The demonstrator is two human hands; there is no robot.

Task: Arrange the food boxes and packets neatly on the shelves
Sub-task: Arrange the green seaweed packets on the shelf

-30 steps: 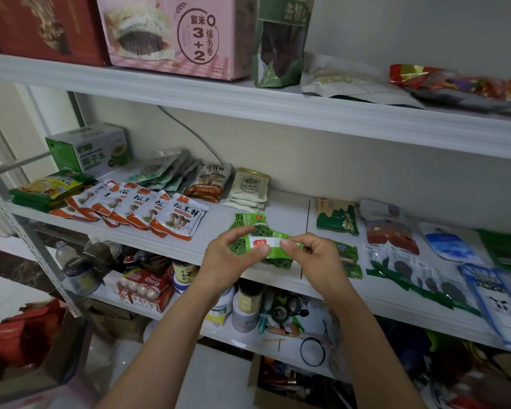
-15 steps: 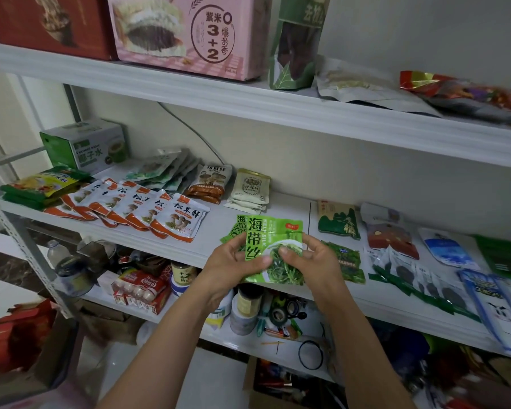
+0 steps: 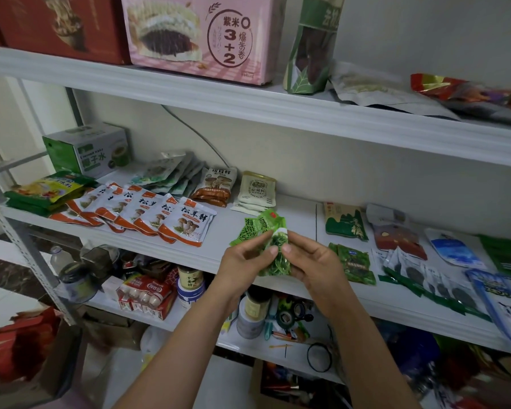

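- Seaweed packets (image 3: 266,240), green crinkly plastic, hang over the near edge of the white middle shelf (image 3: 292,211).
- Your left hand (image 3: 245,267) and right hand (image 3: 313,267) both pinch their near end. The long axis runs away from you, tilted left.
- Bare shelf lies just beyond, between fanned orange-and-white mushroom sachets (image 3: 186,225) on the left and dark green packets (image 3: 354,264) on the right.
- The green-and-white carton (image 3: 86,152) at far left is closed, its contents hidden.
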